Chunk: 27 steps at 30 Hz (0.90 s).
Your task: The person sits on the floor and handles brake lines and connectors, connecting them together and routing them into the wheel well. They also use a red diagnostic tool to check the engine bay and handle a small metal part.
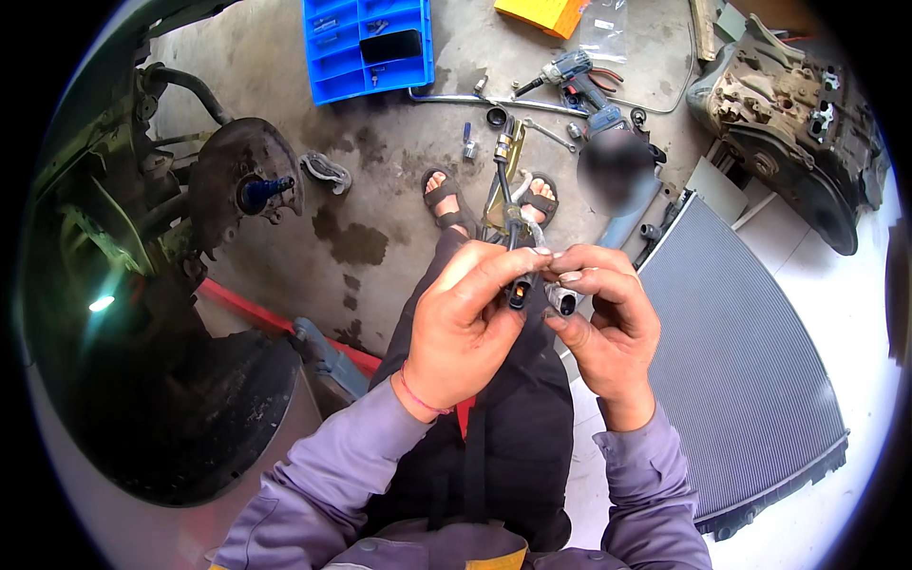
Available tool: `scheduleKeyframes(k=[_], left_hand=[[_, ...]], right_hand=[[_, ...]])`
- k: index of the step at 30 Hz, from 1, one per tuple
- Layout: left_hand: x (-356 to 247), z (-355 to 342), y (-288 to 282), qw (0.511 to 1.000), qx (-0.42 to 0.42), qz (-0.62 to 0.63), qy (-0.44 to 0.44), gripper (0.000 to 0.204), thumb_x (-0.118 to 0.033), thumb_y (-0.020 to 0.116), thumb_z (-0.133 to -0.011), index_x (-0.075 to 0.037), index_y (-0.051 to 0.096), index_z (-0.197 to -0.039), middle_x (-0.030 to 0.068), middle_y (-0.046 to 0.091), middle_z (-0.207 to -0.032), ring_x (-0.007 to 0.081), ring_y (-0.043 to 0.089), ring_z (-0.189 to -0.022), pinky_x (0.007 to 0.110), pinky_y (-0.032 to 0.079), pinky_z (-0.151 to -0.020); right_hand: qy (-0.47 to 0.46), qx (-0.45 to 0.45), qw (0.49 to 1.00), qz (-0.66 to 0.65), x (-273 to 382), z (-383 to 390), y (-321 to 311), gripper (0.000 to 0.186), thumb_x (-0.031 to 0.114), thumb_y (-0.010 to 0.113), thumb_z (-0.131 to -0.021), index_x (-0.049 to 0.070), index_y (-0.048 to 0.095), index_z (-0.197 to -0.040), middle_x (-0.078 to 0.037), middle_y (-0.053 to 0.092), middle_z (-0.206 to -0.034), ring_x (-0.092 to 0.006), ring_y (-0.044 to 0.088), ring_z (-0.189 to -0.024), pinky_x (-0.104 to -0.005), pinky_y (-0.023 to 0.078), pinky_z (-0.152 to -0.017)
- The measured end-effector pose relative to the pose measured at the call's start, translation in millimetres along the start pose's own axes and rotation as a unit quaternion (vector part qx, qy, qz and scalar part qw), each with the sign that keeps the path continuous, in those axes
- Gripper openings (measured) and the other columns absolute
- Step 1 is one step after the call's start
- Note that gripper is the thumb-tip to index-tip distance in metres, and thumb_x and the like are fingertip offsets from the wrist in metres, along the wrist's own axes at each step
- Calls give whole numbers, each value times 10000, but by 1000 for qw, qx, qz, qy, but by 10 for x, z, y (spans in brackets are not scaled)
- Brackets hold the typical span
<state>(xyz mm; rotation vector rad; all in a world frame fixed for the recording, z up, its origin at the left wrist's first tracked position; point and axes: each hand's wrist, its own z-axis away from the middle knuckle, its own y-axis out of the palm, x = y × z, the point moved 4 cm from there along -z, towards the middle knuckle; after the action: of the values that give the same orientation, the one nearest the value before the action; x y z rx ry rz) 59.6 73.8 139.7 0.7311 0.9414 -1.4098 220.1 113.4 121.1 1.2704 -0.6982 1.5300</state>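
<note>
My left hand (470,309) is closed around a black electrical connector (519,293), its open end facing me. Close beside it, my right hand (608,318) pinches a pale grey connector (562,301) with a dark round opening between thumb and fingers. The two connectors are side by side, apart from each other. Dark and pale cable sleeves run away from the hands toward a brass-coloured bracket (513,152) with a black hose (503,171), between my feet. Where the sleeves end is partly hidden by my fingers.
A blue compartment tray (312,57), a cordless impact wrench (587,90), a combination wrench (549,134) and a long metal bar (494,99) lie on the concrete. At right are a radiator (741,361) and an engine block (769,95). A wheel hub (256,193) stands at left.
</note>
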Motion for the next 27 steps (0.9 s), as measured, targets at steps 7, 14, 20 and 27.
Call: scheduleKeyframes(k=[7, 14, 20, 27], left_hand=[[-83, 115, -68, 936, -30, 310, -163, 470, 35, 643, -908, -7, 494, -1352, 107, 624, -1150, 83, 596, -852, 202, 489, -686], [-112, 212, -245, 950, -50, 280, -130, 481, 35, 630, -922, -9, 469, -1373, 111, 632, -1208, 107, 612, -1008, 216, 504, -701], [-139, 244, -240, 951, -2, 288, -113, 502, 61, 601, -927, -14, 455, -1402, 90, 620, -1205, 103, 606, -1031, 216, 496, -737], [-161, 251, -340, 928, 3, 342, -147, 587, 7, 602, -945, -24, 363, -1480, 124, 649, -1124, 87, 628, -858, 201, 501, -655]], right_hand=[[117, -108, 961, -226, 98, 161, 71, 355, 82, 706, -893, -24, 542, -1190, -138, 629, -1092, -254, 650, -973, -390, 522, -914], [188, -146, 900, -367, 160, 141, 152, 312, 227, 571, -992, -2, 548, -1203, -124, 632, -1036, -231, 649, -913, -438, 549, -875], [188, -142, 903, -359, 259, 118, 314, 316, 241, 554, -1006, -2, 538, -1208, -124, 614, -1041, -220, 634, -908, -420, 548, -868], [191, -154, 937, -249, 323, 112, 414, 309, 240, 577, -994, -1, 542, -1184, -127, 604, -1050, -196, 614, -909, -396, 533, -868]])
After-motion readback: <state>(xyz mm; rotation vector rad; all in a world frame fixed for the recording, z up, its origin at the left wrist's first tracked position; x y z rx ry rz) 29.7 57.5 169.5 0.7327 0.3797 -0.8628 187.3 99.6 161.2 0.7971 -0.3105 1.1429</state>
